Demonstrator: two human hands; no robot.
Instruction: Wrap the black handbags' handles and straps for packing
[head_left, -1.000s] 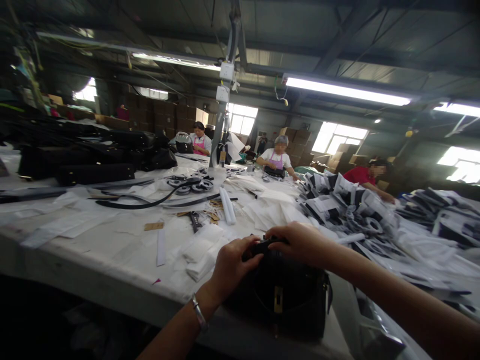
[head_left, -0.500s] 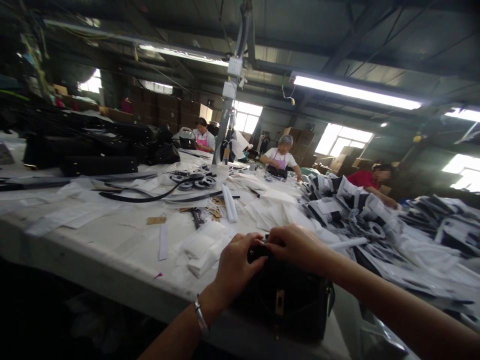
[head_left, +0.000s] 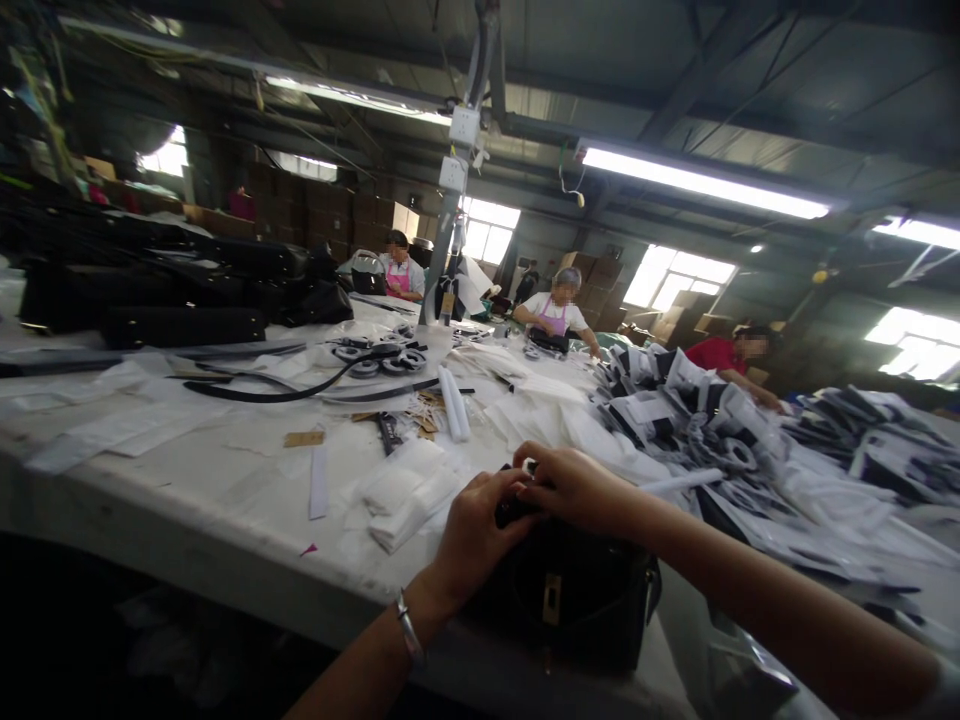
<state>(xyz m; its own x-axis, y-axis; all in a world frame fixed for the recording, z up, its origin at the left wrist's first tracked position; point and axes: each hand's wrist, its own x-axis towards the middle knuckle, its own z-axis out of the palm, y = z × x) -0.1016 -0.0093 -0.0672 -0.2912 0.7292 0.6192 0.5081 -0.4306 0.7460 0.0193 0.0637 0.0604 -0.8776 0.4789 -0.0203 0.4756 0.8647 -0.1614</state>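
Observation:
A black handbag (head_left: 592,600) with a gold-coloured clasp plate (head_left: 552,598) sits at the table's front edge, right below my hands. My left hand (head_left: 480,530) pinches a dark part at the top of the bag between thumb and fingers. Beside it, my right hand (head_left: 570,490) has its fingers bent and pressed together at the same spot, almost touching the left fingertips. A small shiny bit shows between the right fingers, too small to name. The bag's far side is hidden behind my hands.
White sheets (head_left: 409,490) lie on the table (head_left: 247,480) beyond my left hand, with black straps (head_left: 270,395) farther off. Black bags (head_left: 180,290) are heaped at the left. Wrapped parts (head_left: 690,410) pile up at the right. Co-workers (head_left: 555,315) are across the table.
My right hand has shifted slightly, its fingers bending higher over the top of the bag. My left hand keeps its pinch. The whole view has moved a little.

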